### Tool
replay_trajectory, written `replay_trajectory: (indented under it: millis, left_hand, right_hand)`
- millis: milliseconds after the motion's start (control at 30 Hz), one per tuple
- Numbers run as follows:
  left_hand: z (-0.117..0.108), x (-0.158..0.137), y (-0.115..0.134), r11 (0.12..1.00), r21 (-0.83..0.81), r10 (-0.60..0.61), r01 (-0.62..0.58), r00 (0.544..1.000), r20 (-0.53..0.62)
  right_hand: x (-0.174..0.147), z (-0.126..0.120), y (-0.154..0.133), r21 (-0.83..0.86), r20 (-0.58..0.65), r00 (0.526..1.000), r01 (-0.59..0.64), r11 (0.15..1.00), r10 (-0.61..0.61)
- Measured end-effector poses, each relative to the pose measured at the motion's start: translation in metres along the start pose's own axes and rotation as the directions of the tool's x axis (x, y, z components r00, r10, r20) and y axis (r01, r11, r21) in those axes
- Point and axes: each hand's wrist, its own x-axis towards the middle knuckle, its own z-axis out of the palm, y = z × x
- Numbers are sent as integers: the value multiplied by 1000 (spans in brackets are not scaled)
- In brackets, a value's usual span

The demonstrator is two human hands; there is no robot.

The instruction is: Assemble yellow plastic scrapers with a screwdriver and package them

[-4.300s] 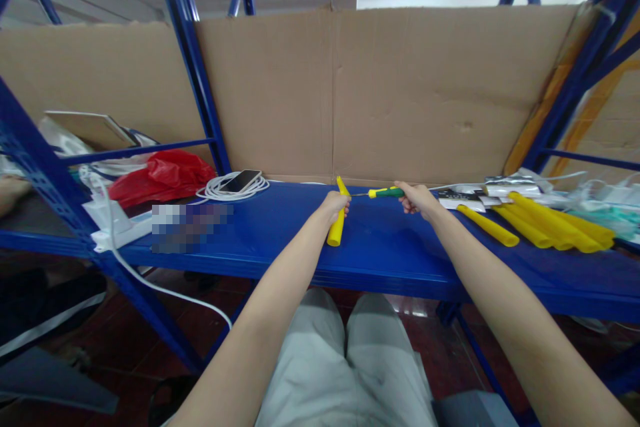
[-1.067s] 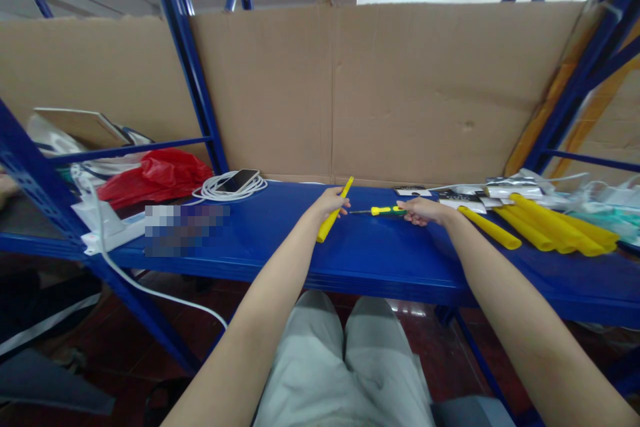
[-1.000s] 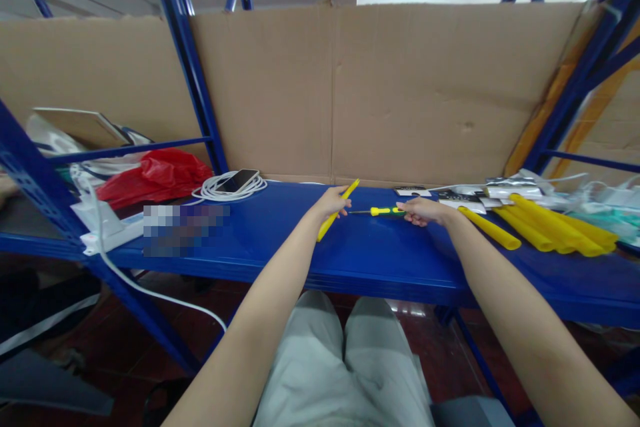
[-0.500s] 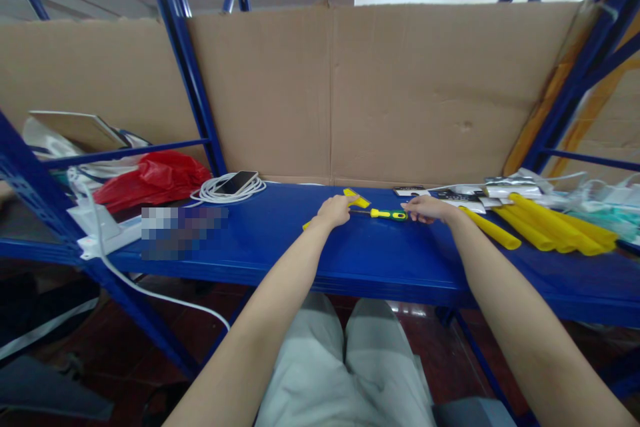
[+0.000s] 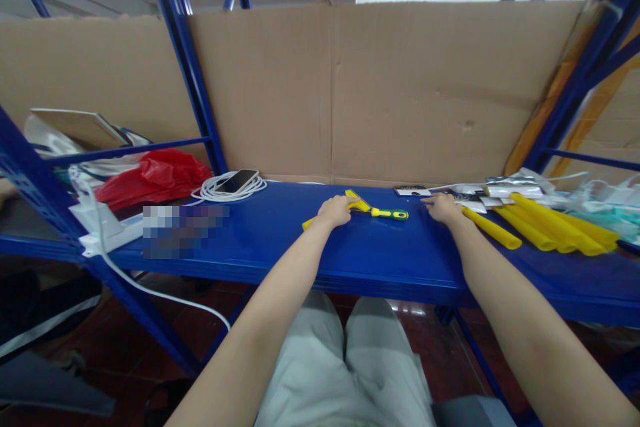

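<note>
My left hand (image 5: 336, 211) is closed around a yellow tool with a flared, wedge-shaped head (image 5: 357, 201). Its other yellow end (image 5: 307, 223) sticks out on the left side of the hand, and the grip between is hidden. Just to the right, a screwdriver (image 5: 390, 214) with a yellow and green handle lies on the blue shelf; its shaft points toward the left hand. My right hand (image 5: 443, 207) is low over the shelf, right of the screwdriver and apart from it. Its index finger is stretched out leftward, with nothing visible in it.
Several yellow tubes (image 5: 550, 223) lie on the right, beside packets and a foil-like roll (image 5: 515, 187). A flat packet (image 5: 411, 191) is at the back. On the left are a coiled white cable (image 5: 207, 191), a phone (image 5: 239, 181) and a red bag (image 5: 160, 177). Cardboard (image 5: 400, 93) stands behind.
My right hand has left the end of the screwdriver handle and moved to the right. The screwdriver stays on the shelf. My left hand has barely moved.
</note>
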Motion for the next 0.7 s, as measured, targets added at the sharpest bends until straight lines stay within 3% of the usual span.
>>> replay_trajectory:
  millis: [400, 700]
  left_hand:
    - [0, -2, 2, 1000, -21, -7, 7, 1000, -1]
    - [1, -1, 2, 1000, 7, 24, -24, 1000, 3]
  right_hand:
    - [9, 20, -20, -68, 121, 989, 96, 993, -87]
    - [7, 18, -26, -48, 59, 991, 125, 991, -122]
